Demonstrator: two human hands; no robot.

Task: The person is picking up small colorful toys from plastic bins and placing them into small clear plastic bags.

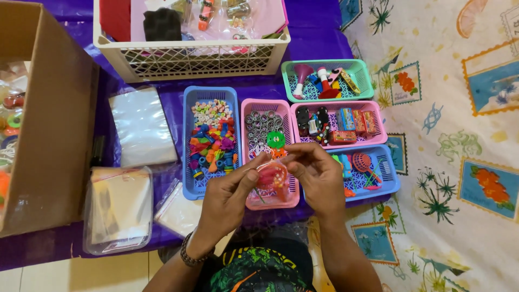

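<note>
A small clear bag (272,177) with something red inside is held between both hands above the near end of the long pink basket (270,154). The left hand (227,197) is closed on the bag's left edge, thumb and fingertips pinched together. The right hand (319,176) is closed on the bag's top right edge, its fingers curled over it. A green toy (275,139) is seen in the pink basket, just beyond the bag. A blue basket (210,141) of small coloured pieces is set just left of the pink basket. Stacks of clear bags (141,125) are laid further left of the pink basket, beside a cardboard box (51,119). A white crate (190,54) is placed beyond the pink basket.
</note>
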